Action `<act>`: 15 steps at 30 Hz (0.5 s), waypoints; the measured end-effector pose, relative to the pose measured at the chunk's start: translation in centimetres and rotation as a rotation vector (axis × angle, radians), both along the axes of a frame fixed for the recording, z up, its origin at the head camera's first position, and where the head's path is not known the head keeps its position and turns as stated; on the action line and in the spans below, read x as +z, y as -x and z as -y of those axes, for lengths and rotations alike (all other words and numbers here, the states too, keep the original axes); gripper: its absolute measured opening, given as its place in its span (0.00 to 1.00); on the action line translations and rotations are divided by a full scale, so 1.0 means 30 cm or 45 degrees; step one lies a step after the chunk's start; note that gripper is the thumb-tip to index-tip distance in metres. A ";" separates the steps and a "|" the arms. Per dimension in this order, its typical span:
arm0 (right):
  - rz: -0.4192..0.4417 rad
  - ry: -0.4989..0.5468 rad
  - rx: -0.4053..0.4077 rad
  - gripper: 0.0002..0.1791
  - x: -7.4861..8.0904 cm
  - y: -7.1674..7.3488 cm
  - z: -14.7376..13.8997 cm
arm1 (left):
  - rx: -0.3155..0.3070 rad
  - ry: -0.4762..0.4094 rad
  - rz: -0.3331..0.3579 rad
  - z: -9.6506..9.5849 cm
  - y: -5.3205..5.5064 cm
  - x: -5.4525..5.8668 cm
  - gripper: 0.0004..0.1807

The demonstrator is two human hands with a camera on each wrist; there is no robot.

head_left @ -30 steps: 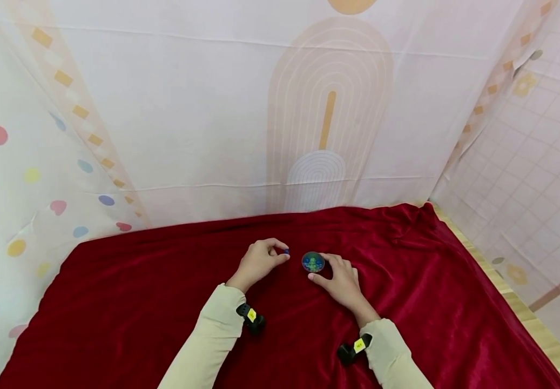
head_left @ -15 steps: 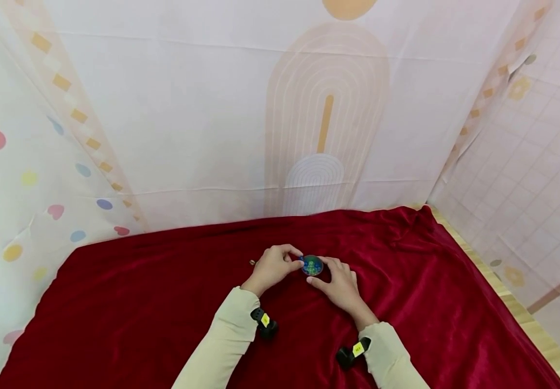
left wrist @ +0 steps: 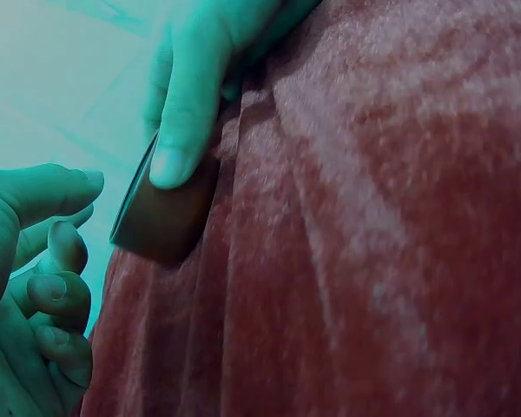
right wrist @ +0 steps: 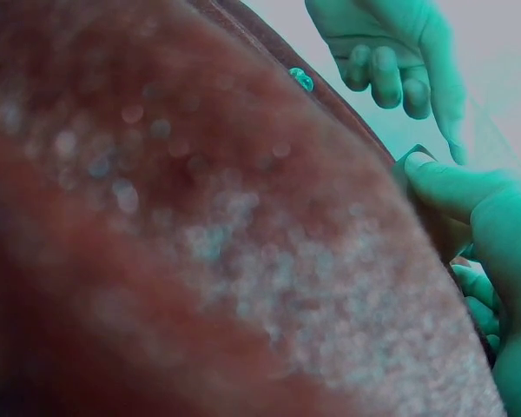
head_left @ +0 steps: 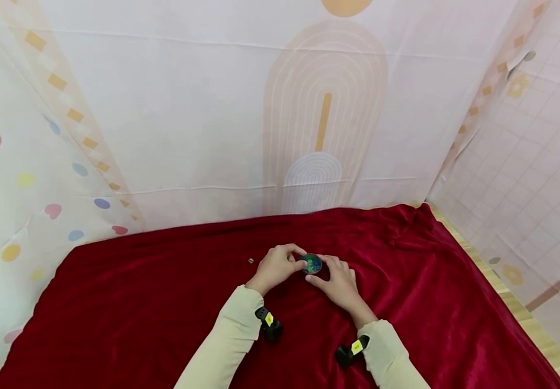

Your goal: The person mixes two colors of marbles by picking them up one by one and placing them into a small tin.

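Note:
In the head view a small round cup [head_left: 312,263], with blue and green bead-like pieces inside, stands on the red cloth. My right hand [head_left: 340,285] grips its side between thumb and fingers; the left wrist view shows a fingertip [left wrist: 174,165] pressed on the dark cup wall [left wrist: 161,221]. My left hand [head_left: 278,267] reaches over the cup's left rim, thumb and index finger close together. No piece is visible between them in any view; its other fingers [left wrist: 61,295] curl loosely. Left of that hand lies one small shiny piece [head_left: 250,261], glassy in the right wrist view.
Red velvet cloth [head_left: 163,308] with soft folds covers the table. A pale printed backdrop [head_left: 202,119] rises behind it, and another panel [head_left: 542,162] stands at the right. A light wooden edge [head_left: 498,286] shows along the right side.
My left hand has moved right, from beside the cup to its rim. The blue piece it pinched is no longer visible between its fingers. The right hand stays on the cup.

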State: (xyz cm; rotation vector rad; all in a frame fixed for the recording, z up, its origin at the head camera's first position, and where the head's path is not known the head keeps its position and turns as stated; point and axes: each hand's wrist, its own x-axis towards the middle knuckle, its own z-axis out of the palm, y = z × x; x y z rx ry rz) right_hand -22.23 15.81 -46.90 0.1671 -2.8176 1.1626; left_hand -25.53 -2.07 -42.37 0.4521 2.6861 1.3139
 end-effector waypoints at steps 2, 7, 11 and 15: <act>-0.008 -0.009 -0.006 0.33 0.003 0.000 0.001 | 0.013 0.002 0.002 0.011 0.004 -0.002 0.13; -0.016 -0.014 -0.008 0.33 0.008 0.002 0.005 | 0.062 0.024 -0.005 0.052 0.015 -0.008 0.13; -0.016 -0.014 0.005 0.34 0.008 0.006 0.008 | 0.091 0.024 0.014 0.085 0.016 -0.007 0.13; -0.008 -0.005 0.008 0.34 0.012 0.007 0.009 | 0.105 0.012 0.021 0.116 0.017 -0.002 0.13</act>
